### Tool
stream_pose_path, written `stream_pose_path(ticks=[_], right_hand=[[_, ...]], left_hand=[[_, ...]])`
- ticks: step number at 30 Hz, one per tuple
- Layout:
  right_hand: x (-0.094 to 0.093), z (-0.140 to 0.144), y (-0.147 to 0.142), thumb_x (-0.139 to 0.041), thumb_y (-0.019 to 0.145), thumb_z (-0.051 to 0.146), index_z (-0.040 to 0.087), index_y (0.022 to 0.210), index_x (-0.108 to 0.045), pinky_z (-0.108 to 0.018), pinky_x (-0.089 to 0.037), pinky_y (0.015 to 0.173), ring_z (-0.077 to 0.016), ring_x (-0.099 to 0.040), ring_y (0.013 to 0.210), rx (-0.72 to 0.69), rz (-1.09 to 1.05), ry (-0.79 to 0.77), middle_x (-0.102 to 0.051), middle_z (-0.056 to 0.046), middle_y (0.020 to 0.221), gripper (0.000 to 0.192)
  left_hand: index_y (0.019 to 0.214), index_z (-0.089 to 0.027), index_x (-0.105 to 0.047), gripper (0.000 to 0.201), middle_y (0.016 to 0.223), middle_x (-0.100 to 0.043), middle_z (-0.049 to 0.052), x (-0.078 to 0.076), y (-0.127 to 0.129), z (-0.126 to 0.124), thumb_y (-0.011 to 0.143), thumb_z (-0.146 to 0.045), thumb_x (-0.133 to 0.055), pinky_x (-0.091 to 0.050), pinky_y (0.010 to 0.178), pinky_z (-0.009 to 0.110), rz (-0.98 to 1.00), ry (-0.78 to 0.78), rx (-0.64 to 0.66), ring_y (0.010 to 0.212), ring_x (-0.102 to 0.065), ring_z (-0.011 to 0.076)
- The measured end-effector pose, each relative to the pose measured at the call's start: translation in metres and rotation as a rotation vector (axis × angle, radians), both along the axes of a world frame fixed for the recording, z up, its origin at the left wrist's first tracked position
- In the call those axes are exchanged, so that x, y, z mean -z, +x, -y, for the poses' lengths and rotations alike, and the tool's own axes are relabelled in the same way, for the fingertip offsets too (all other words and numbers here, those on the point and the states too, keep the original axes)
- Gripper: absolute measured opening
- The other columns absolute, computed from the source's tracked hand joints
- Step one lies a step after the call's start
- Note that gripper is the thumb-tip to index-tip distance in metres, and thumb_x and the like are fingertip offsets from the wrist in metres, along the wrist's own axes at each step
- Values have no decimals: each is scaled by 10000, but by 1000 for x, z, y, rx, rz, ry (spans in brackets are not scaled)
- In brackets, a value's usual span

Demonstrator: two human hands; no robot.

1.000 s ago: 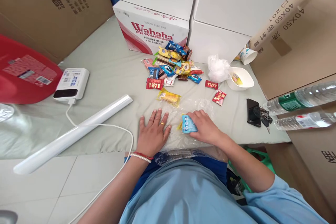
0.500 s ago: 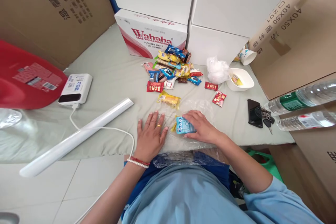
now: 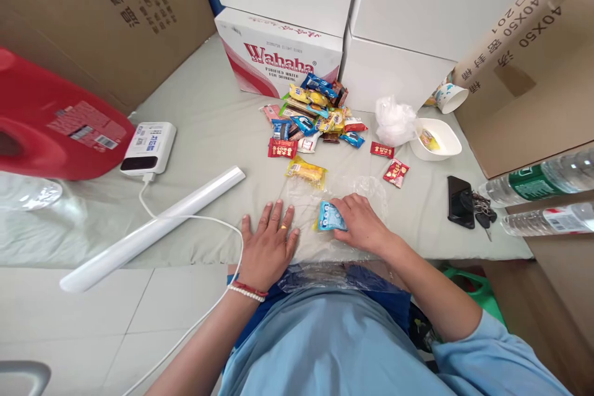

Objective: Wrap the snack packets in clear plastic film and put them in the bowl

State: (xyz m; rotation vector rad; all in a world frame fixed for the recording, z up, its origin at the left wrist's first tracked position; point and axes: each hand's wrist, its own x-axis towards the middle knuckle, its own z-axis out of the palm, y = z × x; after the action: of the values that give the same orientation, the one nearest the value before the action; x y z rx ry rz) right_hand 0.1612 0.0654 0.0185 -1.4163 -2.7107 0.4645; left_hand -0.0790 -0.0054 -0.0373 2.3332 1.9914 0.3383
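Note:
My left hand (image 3: 268, 242) lies flat on the cloth-covered table (image 3: 204, 136), fingers spread, at the left edge of a clear plastic bag (image 3: 301, 244). My right hand (image 3: 362, 223) is closed over the right end of a light-blue snack packet (image 3: 330, 216), which rests on the bag. A bit of yellow wrapper shows at the packet's left edge. Just beyond lies a yellow snack packet (image 3: 306, 171). Farther back is a pile of small wrapped snacks (image 3: 315, 112) in mixed colours, with two red packets (image 3: 396, 172) to its right.
A white bowl (image 3: 444, 139) holding a small packet stands beside a crumpled white plastic bag (image 3: 394, 120). At right are a phone (image 3: 459, 201), keys and two water bottles (image 3: 547, 184). At left lie a white tube (image 3: 153, 229), a cabled white device (image 3: 149, 147) and a red jug (image 3: 60, 124).
The view has shifted slightly, so most things sit a little farther right. My right hand is still on the light-blue packet, and my left hand still lies flat.

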Motion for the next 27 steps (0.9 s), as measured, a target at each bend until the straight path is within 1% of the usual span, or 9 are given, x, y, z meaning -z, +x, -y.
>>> stream_pose_path(ticks=[3, 6, 10, 14, 16, 19, 22, 24, 27], right_hand=[[-5, -6, 11, -744, 855, 316, 171, 1417, -547, -489, -399, 1068, -319, -521, 1152, -121, -54, 12, -628, -141, 1202, 613], [-1, -9, 16, -775, 867, 344, 154, 1432, -540, -499, -389, 1087, -328, -514, 1187, -193, -46, 20, -612, -162, 1253, 641], [8, -9, 16, -787, 874, 496, 189, 1450, -532, -514, -392, 1103, -331, -520, 1228, -188, -98, 14, -604, -165, 1315, 701], [11, -3, 15, -707, 885, 643, 184, 1483, -512, -516, -409, 1096, -335, -528, 1218, -108, -152, 77, -603, -176, 1312, 779], [14, 2, 15, -671, 887, 683, 160, 1500, -505, -566, -369, 1133, -360, -512, 1244, -93, -107, 120, -592, -199, 1319, 822], [24, 7, 16, -611, 917, 698, 133, 1524, -483, -635, -254, 1207, -379, -460, 1330, -138, -45, 174, -566, -222, 1364, 840], [32, 8, 22, -507, 974, 697, 128, 1542, -456, -638, -203, 1238, -356, -436, 1368, -174, -54, 240, -561, -217, 1378, 806], [34, 6, 26, -475, 988, 698, 128, 1545, -453, -647, -168, 1250, -356, -419, 1393, -200, -57, 270, -562, -214, 1383, 798], [36, 3, 28, -450, 1005, 686, 141, 1555, -439, -660, -123, 1261, -355, -392, 1438, -245, -37, 264, -562, -207, 1407, 775]], left_hand=[[1596, -249, -418, 558, 1687, -342, 132, 1, -1, 0, 1076, -429, -326, -107, 1242, 720, 4, -2, 2, 1569, -322, 341], [1593, -238, -423, 558, 1684, -348, 134, 1, -2, 0, 1078, -431, -323, -104, 1245, 716, 4, -3, -2, 1569, -324, 336], [1587, -230, -431, 555, 1678, -361, 132, 1, -2, 0, 1083, -431, -314, -103, 1247, 711, 6, -2, -6, 1563, -336, 332], [1582, -226, -439, 552, 1676, -368, 131, 0, -2, 0, 1081, -425, -319, -115, 1244, 715, 13, -9, -6, 1561, -339, 332], [1576, -227, -448, 548, 1675, -370, 128, 0, -2, 0, 1080, -424, -326, -113, 1246, 710, 10, -9, -9, 1561, -338, 332], [1574, -229, -451, 543, 1676, -371, 123, 0, -2, 0, 1081, -422, -327, -101, 1251, 702, 9, -5, -11, 1561, -339, 328], [1573, -228, -452, 543, 1672, -381, 121, 0, -3, -1, 1083, -425, -326, -100, 1252, 701, 18, -5, -8, 1558, -344, 328], [1571, -229, -454, 541, 1670, -387, 122, 0, -3, -1, 1082, -425, -330, -104, 1250, 706, 28, -8, -9, 1556, -348, 332], [1565, -238, -463, 530, 1667, -393, 134, 0, -3, -2, 1077, -411, -353, -126, 1239, 720, 55, -11, -13, 1549, -360, 342]])
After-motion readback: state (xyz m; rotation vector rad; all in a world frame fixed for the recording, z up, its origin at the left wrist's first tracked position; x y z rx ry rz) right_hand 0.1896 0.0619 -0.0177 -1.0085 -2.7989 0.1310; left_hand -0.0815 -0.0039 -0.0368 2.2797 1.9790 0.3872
